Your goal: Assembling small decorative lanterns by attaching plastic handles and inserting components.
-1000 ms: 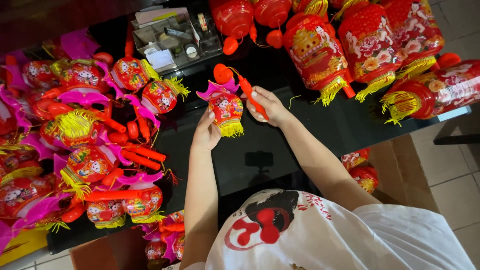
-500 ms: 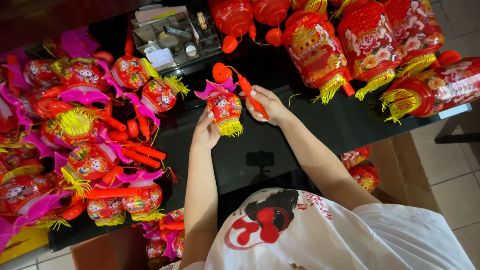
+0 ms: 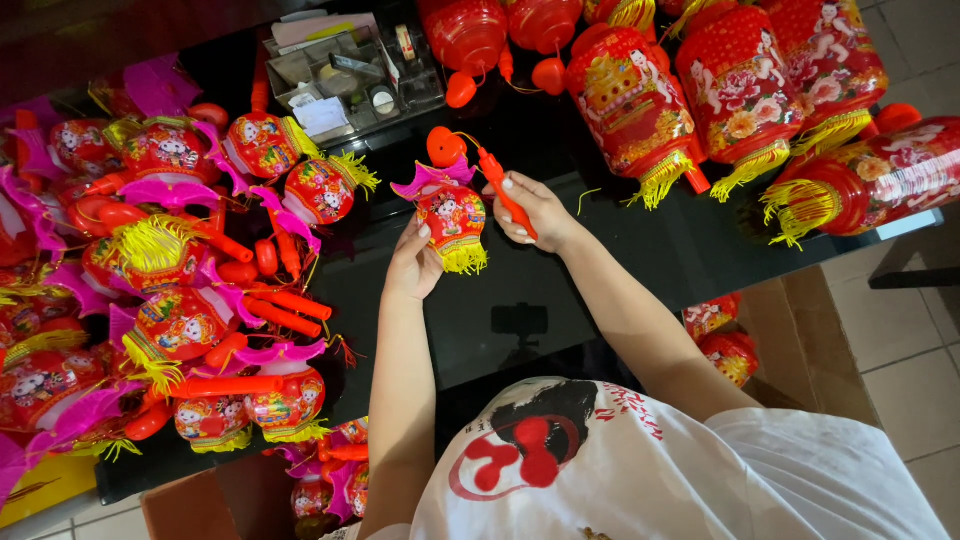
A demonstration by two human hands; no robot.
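Table (image 3: 600,290), black and glossy, with big red lanterns (image 3: 735,95) along the far edge and a heap of small ones (image 3: 170,300) on the left. Small lantern (image 3: 452,222) held above the middle, long axis upright, fringe down. Left hand (image 3: 413,262) cups its side, fingers half curled. Right hand (image 3: 530,208) is pinched shut on the orange stick (image 3: 502,190), just right of the lantern and nearer its top.

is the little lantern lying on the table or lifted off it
Lifted. The small lantern sits between the left hand and right hand, which grips its orange stick, above the black table.
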